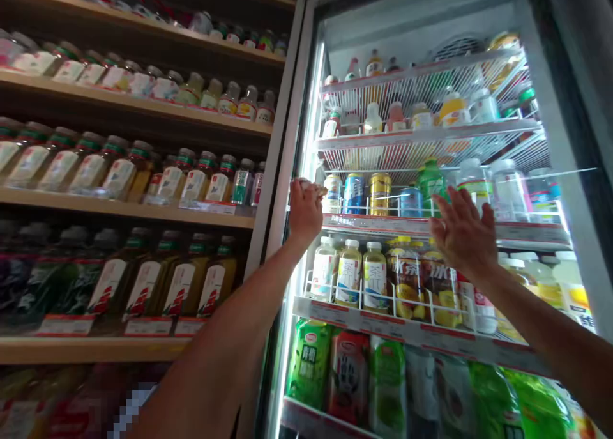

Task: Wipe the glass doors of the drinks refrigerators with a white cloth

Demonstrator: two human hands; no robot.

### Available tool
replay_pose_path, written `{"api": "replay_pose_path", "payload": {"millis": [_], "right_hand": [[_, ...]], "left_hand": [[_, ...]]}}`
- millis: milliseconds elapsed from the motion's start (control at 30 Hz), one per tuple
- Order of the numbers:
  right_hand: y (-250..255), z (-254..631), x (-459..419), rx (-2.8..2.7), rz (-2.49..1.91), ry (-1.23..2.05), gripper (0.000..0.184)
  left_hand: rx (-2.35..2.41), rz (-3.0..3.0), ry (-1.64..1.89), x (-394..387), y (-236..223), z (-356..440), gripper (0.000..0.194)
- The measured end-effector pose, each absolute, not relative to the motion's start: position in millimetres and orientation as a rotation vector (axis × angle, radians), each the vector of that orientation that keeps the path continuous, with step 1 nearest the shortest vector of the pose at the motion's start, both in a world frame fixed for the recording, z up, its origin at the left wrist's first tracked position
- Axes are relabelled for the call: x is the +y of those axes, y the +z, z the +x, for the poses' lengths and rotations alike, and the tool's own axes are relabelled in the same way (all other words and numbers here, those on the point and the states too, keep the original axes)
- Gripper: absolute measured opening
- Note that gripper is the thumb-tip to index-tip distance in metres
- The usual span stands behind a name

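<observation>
My left hand is raised at the left edge of the drinks fridge, closed around a pale, crumpled cloth that only partly shows above the fingers. Just beyond it stand several cans, among them a blue can and a gold can. My right hand is up in front of the middle shelves, fingers spread, holding nothing. Behind it are a green bottle and brown tea bottles. I cannot tell whether the right palm touches glass.
Wooden shelves packed with bottled drinks run along the left. A metal frame with a bright light strip separates them from the fridge. Wire racks hold more bottles above, and large green drink packs fill the bottom shelf.
</observation>
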State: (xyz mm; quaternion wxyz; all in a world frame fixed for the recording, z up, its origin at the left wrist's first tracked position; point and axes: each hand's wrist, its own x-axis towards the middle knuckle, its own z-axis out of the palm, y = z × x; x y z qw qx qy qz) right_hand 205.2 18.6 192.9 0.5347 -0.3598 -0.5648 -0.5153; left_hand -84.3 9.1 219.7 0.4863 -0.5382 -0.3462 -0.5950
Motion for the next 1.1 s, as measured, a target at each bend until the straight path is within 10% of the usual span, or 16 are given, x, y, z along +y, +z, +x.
{"api": "replay_pose_path", "payload": {"millis": [267, 467, 1100], "right_hand": [[191.6, 222.6, 22.3, -1.374, -0.821, -1.250, 0.047], [186.2, 237.5, 25.1, -1.227, -0.816, -1.248, 0.048], [167.7, 292.3, 30.7, -1.208, -0.826, -1.290, 0.044]], "left_hand": [[-0.539, -1.634, -0.941, 10.4, 199.1, -21.1, 0.036], [-0.870, -1.271, -1.466, 5.5, 235.4, -76.1, 0.037], [-0.466, -1.604, -1.084, 18.9, 206.1, 33.2, 0.039]]}}
